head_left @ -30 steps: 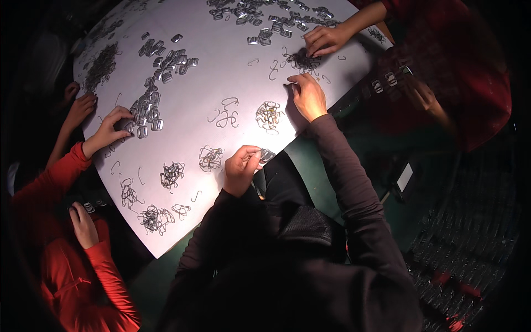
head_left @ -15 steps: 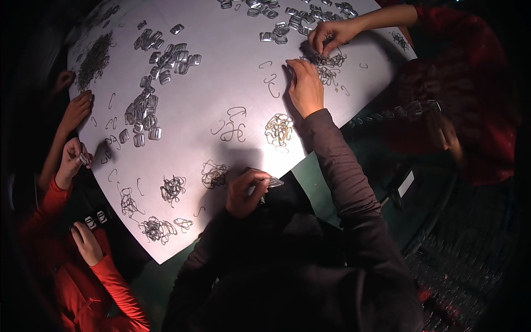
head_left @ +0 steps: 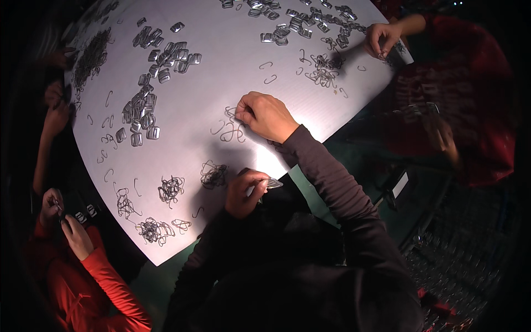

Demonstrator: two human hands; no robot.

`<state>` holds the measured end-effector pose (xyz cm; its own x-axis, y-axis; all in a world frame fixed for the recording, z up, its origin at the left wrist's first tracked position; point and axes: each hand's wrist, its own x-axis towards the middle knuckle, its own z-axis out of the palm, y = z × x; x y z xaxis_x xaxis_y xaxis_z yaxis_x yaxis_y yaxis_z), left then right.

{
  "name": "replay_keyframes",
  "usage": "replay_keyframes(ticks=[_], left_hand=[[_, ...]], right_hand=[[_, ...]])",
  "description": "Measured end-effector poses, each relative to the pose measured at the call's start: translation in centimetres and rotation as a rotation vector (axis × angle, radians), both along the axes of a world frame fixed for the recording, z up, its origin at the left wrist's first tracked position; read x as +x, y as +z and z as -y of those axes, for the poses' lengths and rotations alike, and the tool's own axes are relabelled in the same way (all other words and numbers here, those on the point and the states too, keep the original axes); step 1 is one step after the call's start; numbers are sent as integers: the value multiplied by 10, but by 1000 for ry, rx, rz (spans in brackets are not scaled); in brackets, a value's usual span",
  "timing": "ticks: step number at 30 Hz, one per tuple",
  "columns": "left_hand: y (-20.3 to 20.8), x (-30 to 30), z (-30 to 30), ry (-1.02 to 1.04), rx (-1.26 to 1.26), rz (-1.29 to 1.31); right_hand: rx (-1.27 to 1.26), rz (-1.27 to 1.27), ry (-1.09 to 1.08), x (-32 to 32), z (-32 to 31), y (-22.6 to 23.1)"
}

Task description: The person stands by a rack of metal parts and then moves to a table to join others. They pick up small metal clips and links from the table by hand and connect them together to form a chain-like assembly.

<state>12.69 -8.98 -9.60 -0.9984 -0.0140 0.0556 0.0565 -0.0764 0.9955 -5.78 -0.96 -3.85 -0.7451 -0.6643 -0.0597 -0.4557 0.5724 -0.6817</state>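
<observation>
Near the table's front edge, my left hand [head_left: 243, 193] is closed around a small shiny metal buckle [head_left: 273, 183], which juts out to the right of its fingers. Over the middle of the table my right hand [head_left: 270, 117] has thumb and fingers pinched together, right beside a bent wire hook [head_left: 230, 112]. Whether the fingertips grip a hook is hidden. Several loose wire hooks [head_left: 232, 134] lie just below those fingertips. Another heap is mostly covered by my right hand and wrist. Left of my left hand lies a tangled pile of wire hooks [head_left: 213, 175].
More hook piles [head_left: 171, 190] spread along the near left edge of the white table [head_left: 193, 99]. Metal buckles [head_left: 141, 110] lie in clusters farther back. A co-worker's hand [head_left: 383, 40] is at the far right; another co-worker's hands [head_left: 77, 238] work at the left.
My right hand has drawn back leftward from the far-right hook pile to the loose hooks mid-table. My left hand stays put with the buckle. The right co-worker's hand has moved right.
</observation>
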Motion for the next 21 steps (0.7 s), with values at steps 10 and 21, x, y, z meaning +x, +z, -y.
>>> replay_keyframes(ticks=[10, 21], left_hand=[[12, -3, -2, 2, 9, 60], [14, 1, -1, -4, -44, 97]], right_hand=[[74, -637, -316, -81, -48, -57], [107, -139, -355, -92, -61, -12]])
